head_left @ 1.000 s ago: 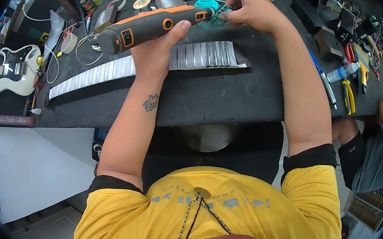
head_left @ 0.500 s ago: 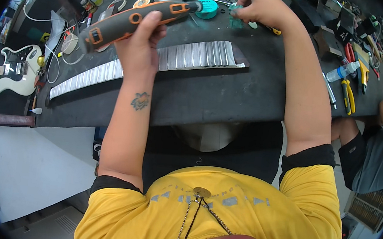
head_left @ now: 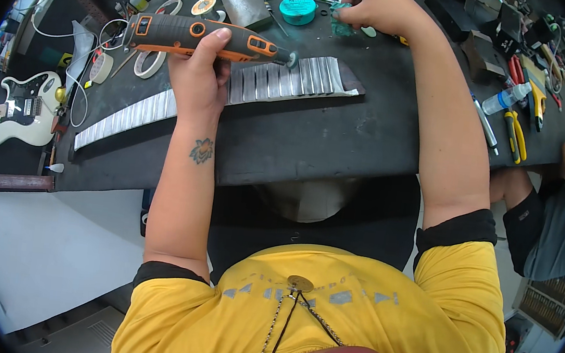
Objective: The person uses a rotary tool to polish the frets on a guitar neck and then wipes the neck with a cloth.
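My left hand grips a grey and orange rotary tool, whose small wheel tip hangs over a long, curved strip of ridged silver metal segments lying on the dark worktable. Farther back, my right hand pinches a translucent teal-green piece, perhaps plastic; its exact form is partly hidden by my fingers. A round turquoise tin sits beside it, with a grey metal block to the left.
A white guitar body, tape rolls and cables line the left. Yellow-handled pliers, a clear bottle and other tools crowd the right, where another person sits. The table's front edge crosses below.
The rotary tool has swung away from the right hand and down, its tip now above the metal strip. My left hand moved left. My right hand still holds the green piece.
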{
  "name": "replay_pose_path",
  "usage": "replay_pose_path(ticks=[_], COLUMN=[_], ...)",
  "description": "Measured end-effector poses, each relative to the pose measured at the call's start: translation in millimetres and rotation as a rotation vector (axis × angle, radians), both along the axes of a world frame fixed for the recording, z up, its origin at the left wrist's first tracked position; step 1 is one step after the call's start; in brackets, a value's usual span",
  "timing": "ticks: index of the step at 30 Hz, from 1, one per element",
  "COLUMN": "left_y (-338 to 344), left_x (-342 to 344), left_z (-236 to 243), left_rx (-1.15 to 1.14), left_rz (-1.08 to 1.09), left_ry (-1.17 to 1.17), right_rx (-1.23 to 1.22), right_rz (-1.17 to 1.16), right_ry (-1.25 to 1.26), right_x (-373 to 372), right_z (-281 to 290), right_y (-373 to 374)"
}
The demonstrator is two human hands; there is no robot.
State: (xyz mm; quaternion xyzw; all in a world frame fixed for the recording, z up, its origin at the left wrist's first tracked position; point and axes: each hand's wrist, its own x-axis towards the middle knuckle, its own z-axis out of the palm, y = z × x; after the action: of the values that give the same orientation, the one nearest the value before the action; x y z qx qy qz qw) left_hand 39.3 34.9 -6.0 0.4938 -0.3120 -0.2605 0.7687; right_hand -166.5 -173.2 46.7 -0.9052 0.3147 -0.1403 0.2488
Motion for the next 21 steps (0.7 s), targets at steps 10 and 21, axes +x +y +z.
replay_pose_path(ticks=[10,21], left_y=[0,0], left_x=[1,-1], left_z=[3,-1], left_rx=[0.031,0.045], left_rz=[0.005,-0.005], left_ry=[-0.008,-0.001], right_rx=[0.016,-0.079], right_rz=[0.014,0.025], right_ry=[-0.001,0.059], right_x=[2,2], right_z=[-6,-8], right_y=[-4,-4])
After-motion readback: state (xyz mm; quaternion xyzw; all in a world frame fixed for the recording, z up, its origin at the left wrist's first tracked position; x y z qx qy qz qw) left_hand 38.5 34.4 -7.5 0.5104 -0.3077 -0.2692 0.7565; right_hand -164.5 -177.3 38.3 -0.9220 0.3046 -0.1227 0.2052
